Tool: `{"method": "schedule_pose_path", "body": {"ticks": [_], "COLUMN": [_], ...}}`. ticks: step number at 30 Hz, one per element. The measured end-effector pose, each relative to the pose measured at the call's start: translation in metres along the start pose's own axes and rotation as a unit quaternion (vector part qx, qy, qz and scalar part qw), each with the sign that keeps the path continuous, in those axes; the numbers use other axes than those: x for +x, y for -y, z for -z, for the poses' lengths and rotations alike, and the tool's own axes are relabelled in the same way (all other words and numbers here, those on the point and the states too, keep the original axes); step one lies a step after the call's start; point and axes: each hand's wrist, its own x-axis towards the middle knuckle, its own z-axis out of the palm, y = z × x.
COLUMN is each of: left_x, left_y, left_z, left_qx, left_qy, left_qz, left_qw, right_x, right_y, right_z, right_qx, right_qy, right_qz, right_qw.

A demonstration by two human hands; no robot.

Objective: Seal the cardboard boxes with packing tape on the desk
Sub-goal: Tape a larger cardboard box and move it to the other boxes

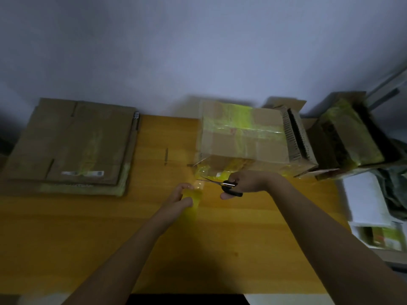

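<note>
one cardboard box (246, 137) stands at the far right of the wooden desk (88, 227), its top flaps closed and crossed with strips of yellowish tape; what is inside cannot be seen. a strip of tape (199, 172) runs from its near left corner down toward the left hand (181, 198). that hand's fingers are curled round a yellow roll of packing tape (195, 198), gripping it just above the desk. the right hand (244, 182) grips a pair of black-handled scissors (222, 184), fingers curled through the handles, blades parted and pointing left at the stretched strip. a stack of flattened cardboard boxes (70, 146) lies at the far left of the desk, well apart from the hands. just beyond the taped box, another box (350, 137) with yellow tape sits tilted off the desk's right edge. white padded sheets (365, 199) lie below it.
</note>
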Motion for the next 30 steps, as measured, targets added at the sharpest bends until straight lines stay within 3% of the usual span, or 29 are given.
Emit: {"method": "schedule_pose_path", "body": {"ticks": [8,14,21,25,30], "left_x": [-0.001,-0.001,-0.009,-0.015,-0.022], "left_y": [0.000,-0.002,-0.009,-0.008,0.005], "left_z": [-0.002,-0.003,0.005,0.010,0.016], "left_qx": [0.001,-0.014,0.028,0.048,0.053], "left_qy": [-0.006,-0.013,-0.006,0.002,-0.022], "left_qz": [-0.016,-0.016,-0.004,-0.019,-0.012], "left_qw": [1.000,1.000,1.000,0.999,0.998], "right_x": [0.016,0.020,0.025,0.029,0.029], "right_y": [0.006,-0.003,-0.009,-0.012,-0.006], "right_z": [0.011,0.010,0.007,0.009,0.011], "right_qx": [-0.033,0.020,0.033,0.045,-0.091], "right_qy": [0.007,-0.045,-0.049,-0.100,-0.097], "right_qz": [-0.002,0.038,0.062,0.042,0.009], "right_qw": [0.999,0.998,0.996,0.993,0.991]}}
